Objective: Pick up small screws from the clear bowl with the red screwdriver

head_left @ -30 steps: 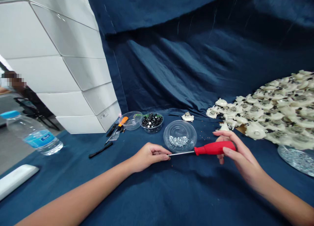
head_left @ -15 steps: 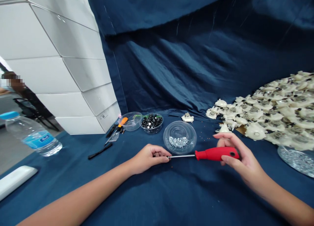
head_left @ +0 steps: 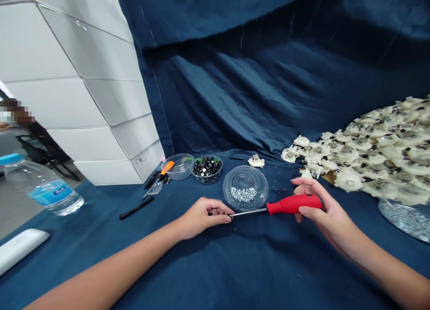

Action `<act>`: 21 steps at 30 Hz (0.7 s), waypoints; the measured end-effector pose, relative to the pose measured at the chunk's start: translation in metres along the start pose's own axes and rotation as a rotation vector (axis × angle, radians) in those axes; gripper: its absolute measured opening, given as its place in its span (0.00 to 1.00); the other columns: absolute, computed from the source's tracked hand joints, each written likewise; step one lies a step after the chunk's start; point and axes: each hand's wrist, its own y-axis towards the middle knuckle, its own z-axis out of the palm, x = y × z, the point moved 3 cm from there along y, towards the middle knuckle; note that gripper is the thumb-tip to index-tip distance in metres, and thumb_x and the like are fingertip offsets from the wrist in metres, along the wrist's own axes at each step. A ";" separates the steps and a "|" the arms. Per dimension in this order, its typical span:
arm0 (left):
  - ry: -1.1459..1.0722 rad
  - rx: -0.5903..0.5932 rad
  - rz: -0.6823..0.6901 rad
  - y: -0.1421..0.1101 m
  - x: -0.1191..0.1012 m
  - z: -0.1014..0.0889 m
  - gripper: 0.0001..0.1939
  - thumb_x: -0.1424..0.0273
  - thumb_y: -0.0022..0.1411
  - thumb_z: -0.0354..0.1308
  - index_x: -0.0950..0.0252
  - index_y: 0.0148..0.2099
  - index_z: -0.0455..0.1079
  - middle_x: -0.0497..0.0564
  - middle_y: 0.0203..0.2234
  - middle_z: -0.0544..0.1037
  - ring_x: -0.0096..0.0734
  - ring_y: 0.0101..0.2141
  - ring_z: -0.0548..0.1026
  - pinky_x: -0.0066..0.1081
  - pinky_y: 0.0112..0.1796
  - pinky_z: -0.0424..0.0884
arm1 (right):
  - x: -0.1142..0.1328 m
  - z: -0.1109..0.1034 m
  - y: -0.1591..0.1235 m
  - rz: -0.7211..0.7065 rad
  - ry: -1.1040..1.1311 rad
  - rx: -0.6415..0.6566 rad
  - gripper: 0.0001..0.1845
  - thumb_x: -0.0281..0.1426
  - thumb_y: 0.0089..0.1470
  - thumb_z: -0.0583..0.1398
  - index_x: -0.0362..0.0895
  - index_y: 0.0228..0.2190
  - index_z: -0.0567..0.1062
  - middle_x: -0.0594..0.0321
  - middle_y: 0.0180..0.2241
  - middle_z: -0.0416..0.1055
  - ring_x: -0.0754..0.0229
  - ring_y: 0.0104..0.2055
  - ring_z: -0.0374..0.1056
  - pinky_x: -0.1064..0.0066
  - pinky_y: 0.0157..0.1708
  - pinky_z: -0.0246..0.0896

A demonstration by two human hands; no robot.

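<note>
My right hand [head_left: 322,211] grips the red handle of a screwdriver [head_left: 289,204], held nearly level over the blue cloth. Its metal shaft points left to my left hand [head_left: 204,216], whose fingers are pinched closed around the tip; whatever small thing they hold there is hidden. Just behind the shaft stands a clear round dish of small silver screws [head_left: 246,192].
A dish of black parts [head_left: 207,167], an empty clear dish [head_left: 179,165] and an orange-handled tool [head_left: 161,175] lie behind. A heap of white plastic parts [head_left: 376,153] fills the right. At left are a water bottle [head_left: 40,187] and stacked white boxes [head_left: 80,90].
The red handle dipped slightly and then rose again in my right hand. My left hand stays pinched at the tip.
</note>
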 end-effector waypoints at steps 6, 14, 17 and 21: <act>-0.041 0.003 -0.015 0.000 -0.001 0.001 0.23 0.52 0.62 0.75 0.64 0.51 0.87 0.56 0.40 0.89 0.37 0.37 0.84 0.32 0.40 0.77 | -0.009 -0.007 0.005 0.156 -0.172 0.038 0.27 0.57 0.71 0.58 0.46 0.45 0.78 0.70 0.19 0.61 0.60 0.22 0.60 0.68 0.25 0.61; -0.084 0.010 -0.037 0.001 0.002 0.001 0.23 0.52 0.61 0.75 0.64 0.51 0.87 0.56 0.42 0.89 0.38 0.39 0.85 0.32 0.42 0.77 | 0.000 0.001 0.000 0.031 0.027 0.043 0.32 0.42 0.58 0.74 0.55 0.60 0.73 0.67 0.38 0.72 0.60 0.29 0.71 0.67 0.33 0.70; -0.099 0.008 -0.042 0.001 0.004 0.001 0.24 0.52 0.61 0.75 0.64 0.51 0.87 0.57 0.41 0.89 0.37 0.38 0.85 0.32 0.42 0.77 | 0.001 0.002 0.000 0.078 0.001 0.025 0.30 0.47 0.62 0.71 0.53 0.61 0.72 0.62 0.41 0.76 0.57 0.31 0.73 0.63 0.36 0.72; -0.066 0.007 -0.025 0.001 0.002 0.001 0.23 0.52 0.62 0.75 0.64 0.51 0.87 0.57 0.41 0.89 0.38 0.39 0.85 0.32 0.42 0.77 | -0.003 -0.003 0.005 0.204 -0.131 0.027 0.28 0.57 0.70 0.58 0.45 0.46 0.77 0.72 0.16 0.60 0.58 0.20 0.59 0.65 0.26 0.59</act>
